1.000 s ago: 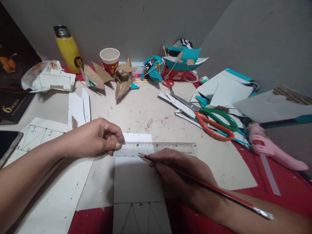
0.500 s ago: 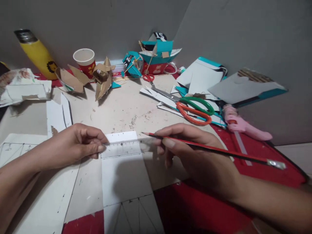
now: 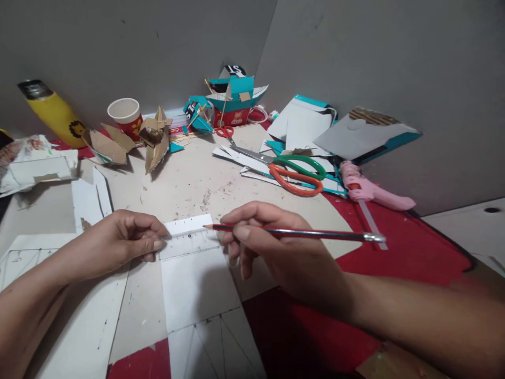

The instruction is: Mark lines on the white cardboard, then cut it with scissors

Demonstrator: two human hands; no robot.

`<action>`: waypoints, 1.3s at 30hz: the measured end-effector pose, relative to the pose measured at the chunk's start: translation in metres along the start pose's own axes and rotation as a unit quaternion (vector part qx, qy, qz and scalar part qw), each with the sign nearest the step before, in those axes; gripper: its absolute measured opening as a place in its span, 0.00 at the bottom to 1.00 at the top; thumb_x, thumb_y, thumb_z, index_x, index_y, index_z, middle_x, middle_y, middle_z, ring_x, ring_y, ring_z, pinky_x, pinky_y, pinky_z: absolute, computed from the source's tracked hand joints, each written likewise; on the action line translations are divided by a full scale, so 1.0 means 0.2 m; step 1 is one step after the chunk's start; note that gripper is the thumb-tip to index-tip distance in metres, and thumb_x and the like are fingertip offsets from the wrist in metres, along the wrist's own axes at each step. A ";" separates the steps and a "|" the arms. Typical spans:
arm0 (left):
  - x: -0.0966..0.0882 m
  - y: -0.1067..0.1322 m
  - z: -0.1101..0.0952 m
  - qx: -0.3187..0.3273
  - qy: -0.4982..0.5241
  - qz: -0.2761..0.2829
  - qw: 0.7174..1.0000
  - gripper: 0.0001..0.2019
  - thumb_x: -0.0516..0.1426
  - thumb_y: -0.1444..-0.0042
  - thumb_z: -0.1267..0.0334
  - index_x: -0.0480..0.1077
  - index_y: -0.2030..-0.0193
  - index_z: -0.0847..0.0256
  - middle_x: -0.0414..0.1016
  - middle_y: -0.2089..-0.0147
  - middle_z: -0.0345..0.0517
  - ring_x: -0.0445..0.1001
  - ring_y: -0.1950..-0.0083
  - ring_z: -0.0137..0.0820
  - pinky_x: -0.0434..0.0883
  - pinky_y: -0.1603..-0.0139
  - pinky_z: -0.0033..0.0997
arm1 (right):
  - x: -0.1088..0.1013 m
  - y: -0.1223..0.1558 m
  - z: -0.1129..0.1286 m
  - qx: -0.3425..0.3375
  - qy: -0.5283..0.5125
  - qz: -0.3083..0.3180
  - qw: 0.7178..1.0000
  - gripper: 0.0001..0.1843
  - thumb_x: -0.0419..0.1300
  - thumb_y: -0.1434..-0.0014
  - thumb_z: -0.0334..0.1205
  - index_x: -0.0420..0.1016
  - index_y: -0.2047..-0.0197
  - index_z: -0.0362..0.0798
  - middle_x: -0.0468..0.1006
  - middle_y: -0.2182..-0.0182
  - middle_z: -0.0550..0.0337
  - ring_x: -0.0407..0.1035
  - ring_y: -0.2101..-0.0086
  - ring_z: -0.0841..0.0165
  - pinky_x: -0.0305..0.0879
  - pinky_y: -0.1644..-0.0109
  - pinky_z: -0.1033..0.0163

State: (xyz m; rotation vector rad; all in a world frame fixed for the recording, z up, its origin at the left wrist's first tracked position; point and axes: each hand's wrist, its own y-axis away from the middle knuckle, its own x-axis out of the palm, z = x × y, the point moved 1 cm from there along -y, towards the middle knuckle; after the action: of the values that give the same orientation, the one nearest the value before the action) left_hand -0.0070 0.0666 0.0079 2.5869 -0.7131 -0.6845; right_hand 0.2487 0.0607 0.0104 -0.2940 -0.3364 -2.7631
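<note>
A long white card strip (image 3: 197,289) lies before me, with ruled lines and triangles drawn on its near part. Across its far end rests a clear ruler (image 3: 197,242). My left hand (image 3: 136,235) pinches the ruler's left end between thumb and fingers. In my right hand (image 3: 272,239) is a red and black pencil (image 3: 300,233), its tip over the strip just beyond the ruler. Short marks show along the strip's far edge. The lower fingers of my right hand are by the ruler's right end; whether they touch it I cannot tell.
Scissors with green and orange handles (image 3: 295,190) lie on white scraps, beside a pink glue gun (image 3: 374,195). Along the back stand a yellow bottle (image 3: 55,116), a paper cup (image 3: 125,111), cardboard pieces (image 3: 108,145) and a teal model boat (image 3: 236,97). More marked card (image 3: 87,310) lies left.
My right hand has moved left with the pencil, bringing its tip from beside the strip to over it. My left hand stays on the ruler. The camera view has shifted slightly.
</note>
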 end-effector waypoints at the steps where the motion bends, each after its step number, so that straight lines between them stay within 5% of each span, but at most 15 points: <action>1: 0.00 0.00 0.00 0.001 0.001 -0.001 1.000 0.12 0.59 0.42 0.55 0.76 0.60 0.61 0.69 0.78 0.36 0.57 0.79 0.21 0.54 0.81 0.18 | 0.01 0.00 -0.02 0.006 0.022 0.009 1.000 0.04 0.62 0.46 0.35 0.77 0.65 0.47 0.77 0.73 0.61 0.68 0.78 0.74 0.69 0.80 0.70; 5: 0.00 0.00 0.00 0.004 0.001 -0.004 1.000 0.10 0.60 0.42 0.57 0.76 0.62 0.61 0.70 0.78 0.37 0.58 0.79 0.20 0.55 0.81 0.18 | 0.01 0.02 -0.08 -0.013 0.158 0.066 0.985 0.07 0.60 0.43 0.37 0.77 0.62 0.45 0.75 0.76 0.61 0.66 0.78 0.74 0.65 0.78 0.70; 10: 0.00 0.00 0.00 0.021 0.011 -0.006 1.000 0.09 0.60 0.43 0.59 0.75 0.64 0.63 0.71 0.78 0.37 0.60 0.79 0.21 0.57 0.80 0.19 | 0.03 0.02 -0.11 -0.142 0.287 0.094 0.943 0.09 0.57 0.43 0.31 0.79 0.62 0.43 0.76 0.74 0.60 0.67 0.74 0.73 0.63 0.72 0.68; 14: 0.01 0.00 -0.01 0.029 0.005 -0.005 1.000 0.08 0.60 0.43 0.60 0.73 0.65 0.64 0.71 0.78 0.38 0.63 0.77 0.22 0.59 0.78 0.20 | 0.04 0.01 -0.15 -0.108 0.288 0.078 0.948 0.07 0.56 0.42 0.31 0.77 0.64 0.46 0.72 0.78 0.67 0.64 0.77 0.75 0.62 0.72 0.68; 39: 0.02 -0.01 0.01 0.025 0.038 0.005 0.999 0.07 0.61 0.43 0.61 0.72 0.66 0.63 0.70 0.76 0.37 0.69 0.74 0.25 0.63 0.72 0.25 | 0.04 0.01 -0.16 -0.129 0.369 0.077 0.917 0.08 0.57 0.44 0.31 0.77 0.65 0.49 0.77 0.76 0.64 0.68 0.75 0.72 0.62 0.73 0.67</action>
State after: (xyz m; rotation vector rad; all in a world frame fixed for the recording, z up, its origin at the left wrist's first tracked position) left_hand -0.0053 0.0651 0.0040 2.6371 -0.7262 -0.5694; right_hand 0.2358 0.0483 -0.0186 0.6297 0.2378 -2.5232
